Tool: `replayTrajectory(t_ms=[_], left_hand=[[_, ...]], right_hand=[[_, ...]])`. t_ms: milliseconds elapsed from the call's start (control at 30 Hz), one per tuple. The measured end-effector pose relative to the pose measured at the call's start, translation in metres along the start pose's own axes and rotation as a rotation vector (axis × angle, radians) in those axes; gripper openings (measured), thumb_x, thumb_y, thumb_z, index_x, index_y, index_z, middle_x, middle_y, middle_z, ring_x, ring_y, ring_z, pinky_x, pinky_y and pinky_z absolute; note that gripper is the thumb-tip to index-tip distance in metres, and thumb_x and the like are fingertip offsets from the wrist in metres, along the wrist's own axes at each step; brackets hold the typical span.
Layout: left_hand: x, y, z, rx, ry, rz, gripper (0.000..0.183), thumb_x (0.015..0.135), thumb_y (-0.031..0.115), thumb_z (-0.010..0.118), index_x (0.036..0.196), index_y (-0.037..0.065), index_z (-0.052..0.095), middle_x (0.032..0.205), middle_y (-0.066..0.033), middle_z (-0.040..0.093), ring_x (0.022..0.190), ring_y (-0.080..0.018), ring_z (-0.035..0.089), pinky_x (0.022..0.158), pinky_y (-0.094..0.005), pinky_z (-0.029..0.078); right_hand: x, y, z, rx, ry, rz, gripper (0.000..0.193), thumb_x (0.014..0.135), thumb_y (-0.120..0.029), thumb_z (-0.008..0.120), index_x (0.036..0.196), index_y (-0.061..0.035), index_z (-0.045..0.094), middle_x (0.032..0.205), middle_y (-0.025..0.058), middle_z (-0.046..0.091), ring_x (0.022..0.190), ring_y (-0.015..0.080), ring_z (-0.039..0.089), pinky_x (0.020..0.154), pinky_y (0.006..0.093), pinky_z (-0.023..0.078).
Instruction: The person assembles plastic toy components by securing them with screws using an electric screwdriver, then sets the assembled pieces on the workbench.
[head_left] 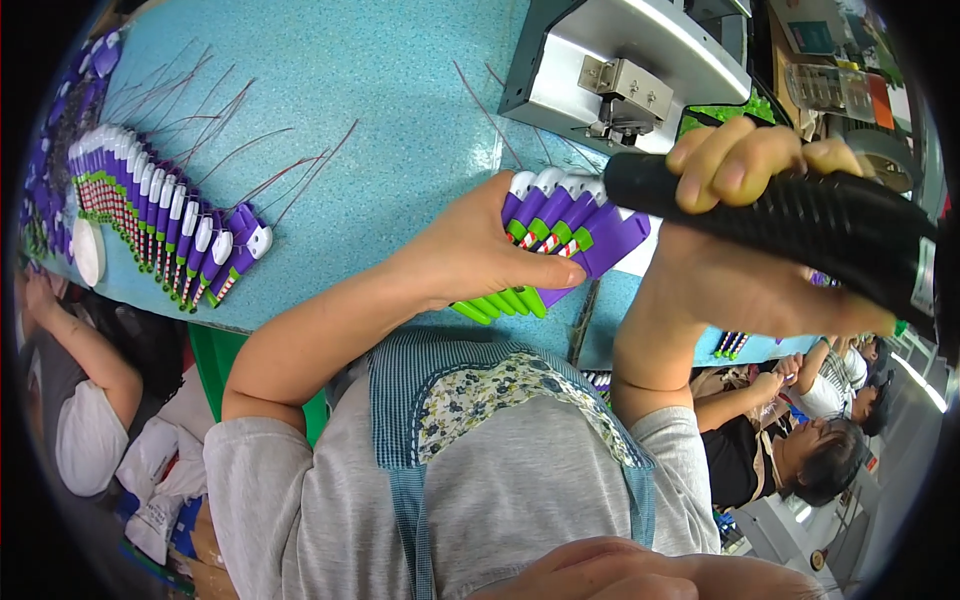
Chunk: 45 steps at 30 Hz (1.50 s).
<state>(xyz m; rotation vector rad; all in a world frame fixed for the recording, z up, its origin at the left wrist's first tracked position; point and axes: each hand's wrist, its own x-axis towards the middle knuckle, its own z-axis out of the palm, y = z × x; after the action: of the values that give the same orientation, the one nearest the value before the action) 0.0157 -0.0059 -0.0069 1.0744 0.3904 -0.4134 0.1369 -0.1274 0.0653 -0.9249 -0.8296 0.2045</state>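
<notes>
My left hand [470, 245] grips a fanned stack of purple toy-like plastic pieces [560, 222] with white rounded ends, green tips and red-and-white striped parts. Its thumb lies across their front. In my right hand [715, 275] is a black handheld power tool [830, 215] with a ridged grip, probably an electric screwdriver. The fingers wrap over its top. The tool's blunt end hangs above the right side of the stack; whether they touch, I cannot tell. Thin dark red wires stick out beyond the stack.
A long row of similar pieces [165, 215] with trailing wires lies left on the blue table [390, 90], near a white disc [88, 252]. A grey metal machine [630, 80] stands at the back right. Co-workers sit at both sides; a clear plastic box [830, 90] is far right.
</notes>
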Motion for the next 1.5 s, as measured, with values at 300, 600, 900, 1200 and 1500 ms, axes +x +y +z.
replayTrajectory(t_ms=[300, 600, 900, 1200, 1500], left_hand=[[0.001, -0.005, 0.001, 0.014, -0.026, 0.027, 0.069, 0.058, 0.024, 0.087, 0.11, -0.005, 0.051, 0.096, -0.0104, 0.064, 0.087, -0.0168, 0.061, 0.08, -0.0292, 0.05], [-0.003, -0.007, -0.001, 0.201, 0.036, 0.02, 0.075, 0.056, 0.03, 0.086, 0.11, -0.006, 0.049, 0.096, -0.0135, 0.064, 0.088, -0.0194, 0.062, 0.08, -0.0292, 0.049], [-0.014, -0.011, 0.004, -0.065, 0.125, 0.146, 0.062, 0.075, 0.024, 0.078, 0.119, -0.003, 0.044, 0.102, -0.0101, 0.06, 0.091, -0.0134, 0.059, 0.079, -0.0276, 0.051], [-0.013, -0.017, 0.009, 0.006, 0.089, 0.151, 0.067, 0.072, 0.015, 0.079, 0.121, -0.004, 0.037, 0.099, -0.0101, 0.058, 0.085, -0.0137, 0.059, 0.074, -0.0295, 0.051], [-0.021, -0.017, -0.01, -0.256, -0.013, -0.09, 0.057, 0.075, 0.009, 0.073, 0.121, 0.0, 0.041, 0.097, -0.0109, 0.061, 0.079, -0.0156, 0.062, 0.066, -0.0297, 0.054]], right_hand=[[-0.023, 0.023, 0.021, 0.103, 0.118, 0.075, 0.094, 0.074, -0.087, 0.031, 0.113, -0.0031, 0.049, 0.068, 0.0148, 0.054, 0.05, 0.0222, 0.05, 0.047, 0.0323, 0.041], [-0.025, 0.027, 0.02, 0.089, 0.064, 0.042, 0.093, 0.075, -0.086, 0.033, 0.116, -0.0039, 0.048, 0.07, 0.0135, 0.055, 0.052, 0.0215, 0.051, 0.047, 0.0326, 0.04], [-0.017, -0.051, 0.001, -0.228, 0.112, -0.094, 0.084, 0.081, -0.077, 0.033, 0.112, -0.0028, 0.055, 0.072, 0.0115, 0.055, 0.054, 0.021, 0.048, 0.057, 0.0381, 0.04], [-0.04, -0.017, 0.023, -0.118, 0.182, 0.032, 0.101, 0.069, -0.089, 0.036, 0.12, -0.0034, 0.046, 0.073, 0.0141, 0.058, 0.055, 0.0232, 0.054, 0.056, 0.035, 0.045], [0.011, -0.019, 0.0, -0.063, 0.049, -0.07, 0.098, 0.071, -0.09, 0.029, 0.115, -0.0052, 0.05, 0.076, 0.0145, 0.059, 0.058, 0.0243, 0.055, 0.056, 0.0375, 0.044]])
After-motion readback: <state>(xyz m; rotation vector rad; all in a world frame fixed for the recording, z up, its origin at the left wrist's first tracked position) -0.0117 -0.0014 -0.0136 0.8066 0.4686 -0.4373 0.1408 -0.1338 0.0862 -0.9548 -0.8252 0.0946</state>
